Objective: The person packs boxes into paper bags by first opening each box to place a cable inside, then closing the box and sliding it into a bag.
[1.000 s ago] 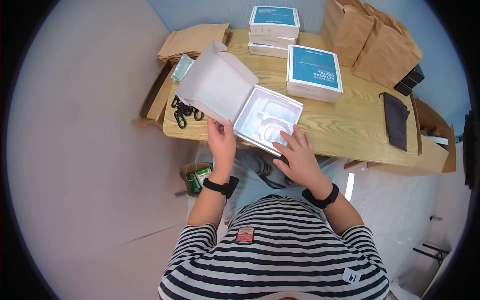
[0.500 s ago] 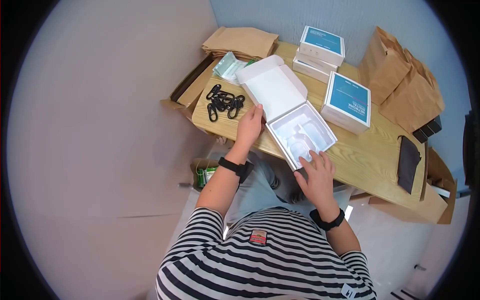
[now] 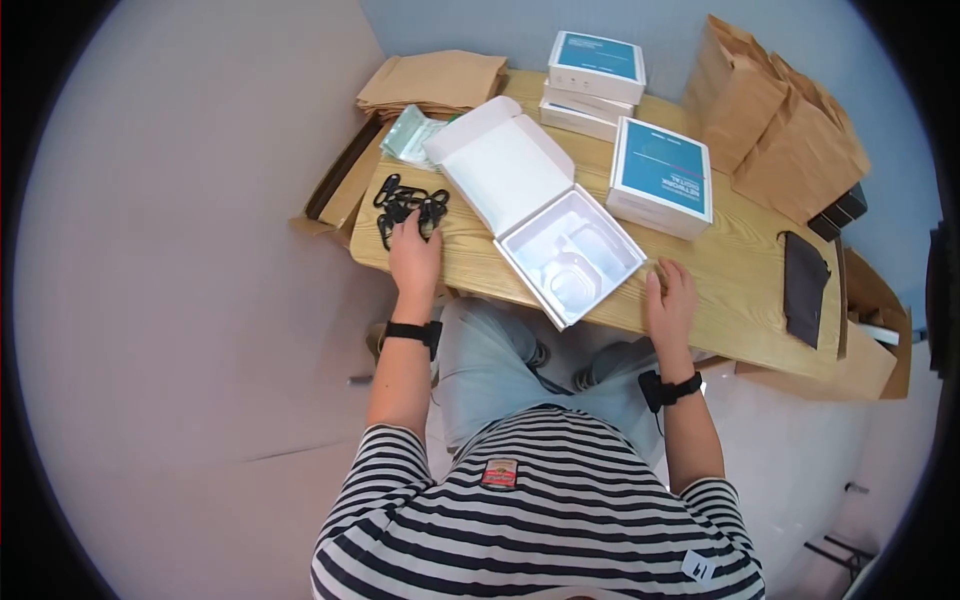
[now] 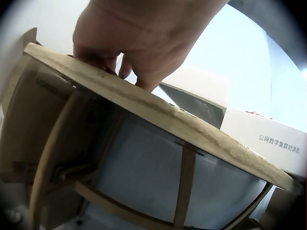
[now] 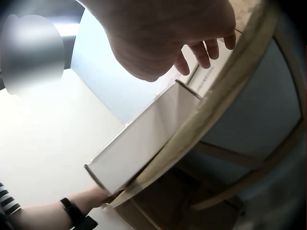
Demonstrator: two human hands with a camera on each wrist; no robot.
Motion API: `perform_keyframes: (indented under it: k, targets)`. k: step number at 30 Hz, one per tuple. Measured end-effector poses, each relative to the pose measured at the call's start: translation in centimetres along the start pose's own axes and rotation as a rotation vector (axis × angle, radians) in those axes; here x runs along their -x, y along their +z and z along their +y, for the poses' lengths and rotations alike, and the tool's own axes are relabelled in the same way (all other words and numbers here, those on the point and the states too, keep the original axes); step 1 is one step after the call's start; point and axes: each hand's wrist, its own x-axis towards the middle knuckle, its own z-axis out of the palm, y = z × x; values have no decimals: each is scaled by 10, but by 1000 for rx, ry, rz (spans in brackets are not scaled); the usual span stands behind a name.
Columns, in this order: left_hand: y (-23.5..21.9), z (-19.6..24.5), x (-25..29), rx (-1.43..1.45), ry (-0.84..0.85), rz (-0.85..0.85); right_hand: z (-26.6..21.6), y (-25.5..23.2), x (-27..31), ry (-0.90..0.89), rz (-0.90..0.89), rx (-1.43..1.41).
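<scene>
On the left of the table, my left hand reaches into a pile of black carabiner-shaped clips, its fingertips over the nearest ones. Thumb and fingers point down at the tabletop, a gap showing between them in the left wrist view. An open white box sits at the table's front edge, its lid folded back to the left. Inside it lies a moulded tray with shaped hollows. My right hand is just right of the box, fingers loosely bent and holding nothing.
Blue-topped boxes stand behind the open box, several more stacked farther back. Paper bags stand at the back right, flat ones at the back left. A plastic packet and a dark pouch lie on the table.
My left hand has left the box lid's edge and moved left to the black clips. My right hand has come off the tray to the right of the box.
</scene>
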Motion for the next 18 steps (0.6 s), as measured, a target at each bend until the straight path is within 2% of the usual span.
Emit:
perform_keyframes:
  k: [3,4,6,7,8,10,11,12,14,16,18]
  targets:
    - [0,0,4,114,-37,88,-4,1,4,-42,11,82]
    - [2,-5,7,115,-28,72,-6,1,6,-25,14,90]
    - [1,-5,11,271,48,243,-7,2,4,-56,17,136]
    - [1,-3,16,325,12,273,-8,1,5,-46,17,141]
    - [-8,11,22,327,15,263,-8,1,5,-62,6,150]
    - [-20,33,34,710,-128,250,-8,0,6,-72,-11,164]
    - [-21,37,37,677,-35,240,-8,1,5,-71,-22,158]
    - [-23,46,40,677,-40,239,-9,1,5,-72,-32,150]
    - [-25,71,46,660,157,121,-10,0,5,-77,-40,158]
    - [-25,98,51,663,118,69,-11,0,4,-80,-43,164]
    - [-22,121,50,609,183,-112,-11,0,5,-77,-44,175]
